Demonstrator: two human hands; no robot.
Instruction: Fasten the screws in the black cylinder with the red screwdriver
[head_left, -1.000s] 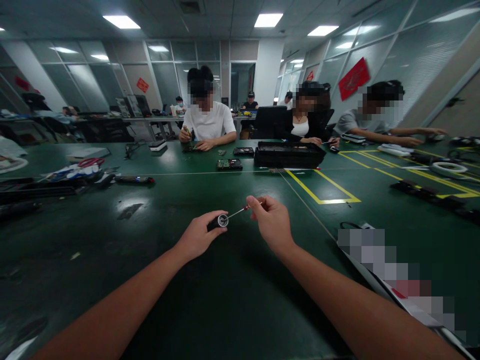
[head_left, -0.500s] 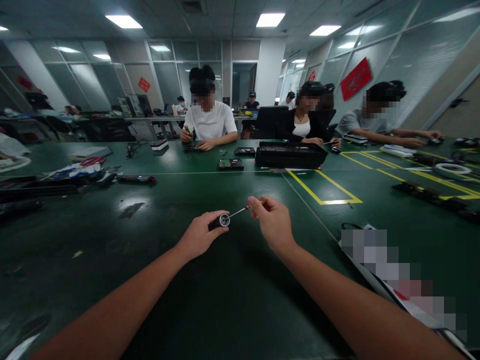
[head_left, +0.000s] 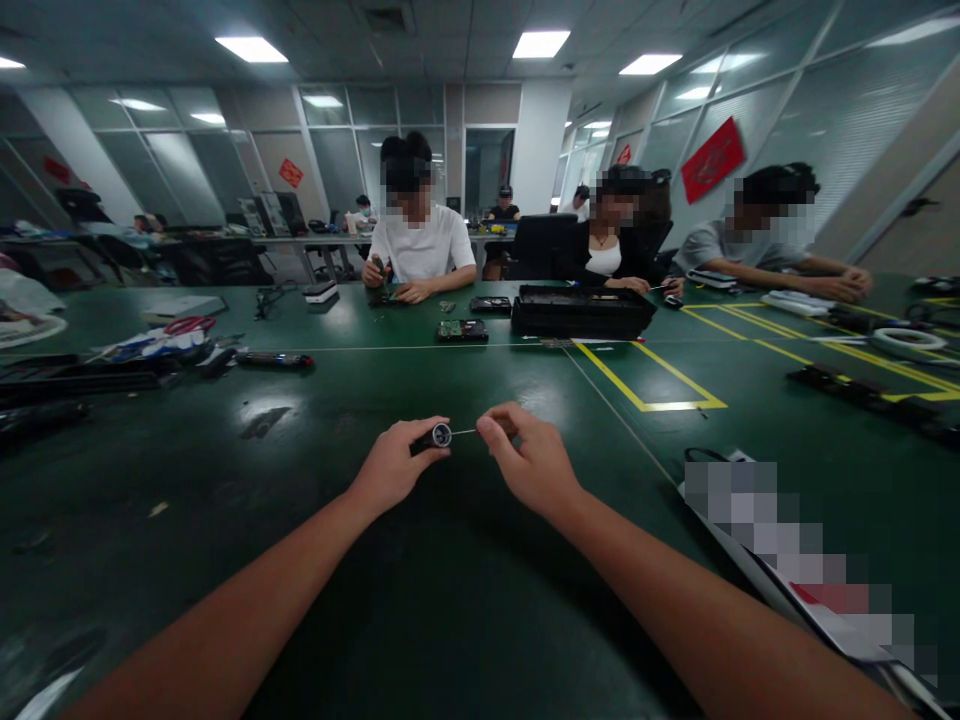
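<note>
Closed around a short black flashlight-like tube (head_left: 424, 441), my left hand (head_left: 390, 468) turns its silver-rimmed round end towards me and to the right. Some small parts show inside that rim, too small to name. My right hand (head_left: 531, 458) pinches a thin screwdriver (head_left: 464, 432), whose handle is hidden by the fingers. Its metal shaft points left, with the tip at the tube's rim; I cannot tell whether it touches the inside. Both hands are above the green table (head_left: 450, 620).
Across the table are green circuit boards (head_left: 462, 329), a long black housing (head_left: 581, 312) and several co-workers. A black cylindrical tool (head_left: 274, 360) and gloves (head_left: 161, 342) lie left. Yellow tape (head_left: 679, 405) marks the right side; a partly blurred white item (head_left: 750, 545) lies near my right arm.
My right hand has moved left and slightly down, closer to the tube, and the screwdriver is now more level. Its red handle part is now hidden. The tube has shifted slightly left.
</note>
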